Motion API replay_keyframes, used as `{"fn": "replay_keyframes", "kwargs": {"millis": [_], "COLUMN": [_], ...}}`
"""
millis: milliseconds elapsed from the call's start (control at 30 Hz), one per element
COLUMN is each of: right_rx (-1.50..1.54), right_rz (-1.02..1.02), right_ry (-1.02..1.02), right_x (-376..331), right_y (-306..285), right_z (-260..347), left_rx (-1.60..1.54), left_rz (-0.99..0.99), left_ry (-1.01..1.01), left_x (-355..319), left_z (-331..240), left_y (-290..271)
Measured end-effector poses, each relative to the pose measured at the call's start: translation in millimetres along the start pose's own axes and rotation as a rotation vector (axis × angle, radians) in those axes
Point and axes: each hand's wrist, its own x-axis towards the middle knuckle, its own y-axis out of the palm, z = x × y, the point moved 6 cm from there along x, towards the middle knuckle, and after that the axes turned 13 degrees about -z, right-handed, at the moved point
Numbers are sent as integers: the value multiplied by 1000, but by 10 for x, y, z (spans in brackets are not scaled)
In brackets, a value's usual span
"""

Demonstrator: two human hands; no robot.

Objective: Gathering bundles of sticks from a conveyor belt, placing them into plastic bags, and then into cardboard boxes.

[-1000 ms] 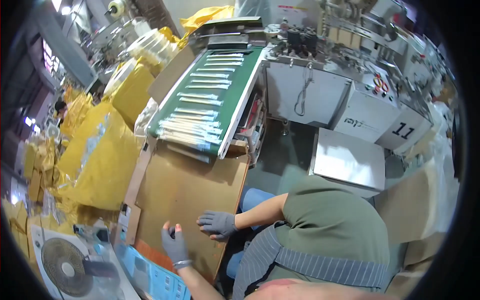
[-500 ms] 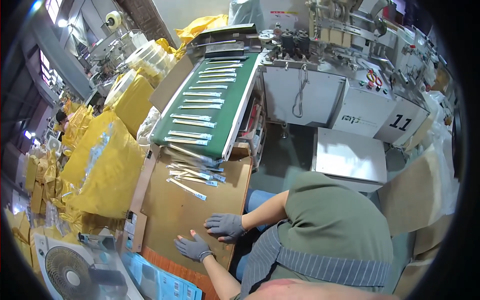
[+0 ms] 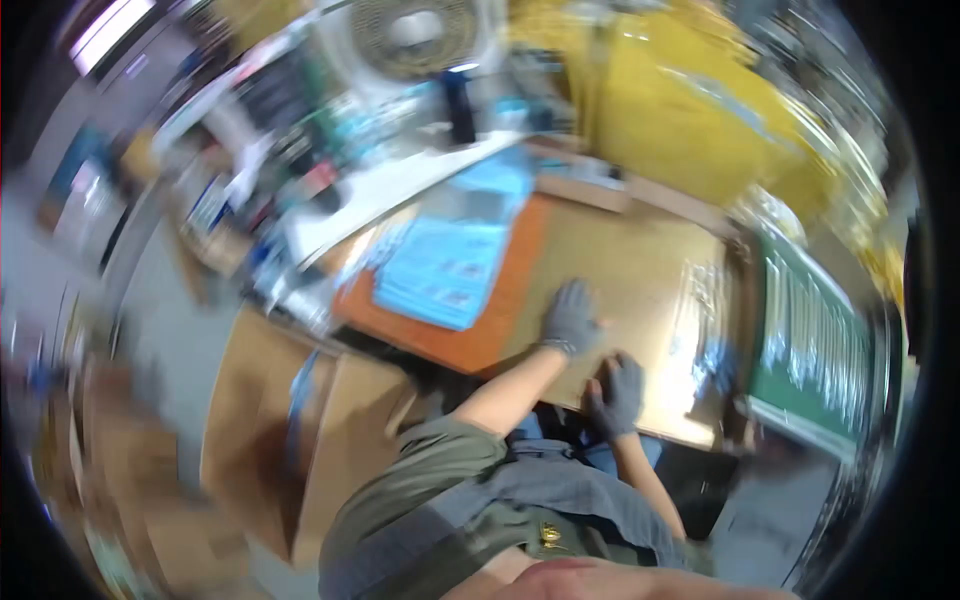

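My left hand point(image 3: 572, 315), in a grey glove with bare fingertips, lies on the brown tabletop point(image 3: 620, 250) with its fingers stretched out. My right hand point(image 3: 617, 395), gloved alike, rests by the table's near edge with its fingers apart. Neither one holds anything. To the right of both hands is a loose pile of thin wrapped sticks point(image 3: 703, 310), chopstick-like, blurred and glinting. A stack of flat light-blue packets point(image 3: 450, 270) sits on the orange-red board left of my left hand.
A green conveyor belt point(image 3: 775, 395) at the right carries a row of wrapped sticks. Beyond the table bulges a large yellow bag point(image 3: 680, 110). A fan point(image 3: 410, 28) stands at the back, and an open cardboard box point(image 3: 340, 440) is at the lower left.
My view has swung left and is smeared, bringing the blue packets and cardboard box into fuller sight. Both hands stay on the tabletop, empty.
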Motion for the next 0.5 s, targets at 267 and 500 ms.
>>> {"fn": "replay_keyframes", "kwargs": {"millis": [267, 500], "right_rx": [-421, -226], "right_rz": [-333, 204], "right_ry": [-44, 946], "right_x": [1021, 916], "right_y": [-442, -657], "right_z": [-1742, -4046], "left_rx": [-11, -110], "left_rz": [206, 123], "left_ry": [-226, -191], "left_x": [72, 153], "left_z": [-83, -161], "left_y": [-53, -3]}}
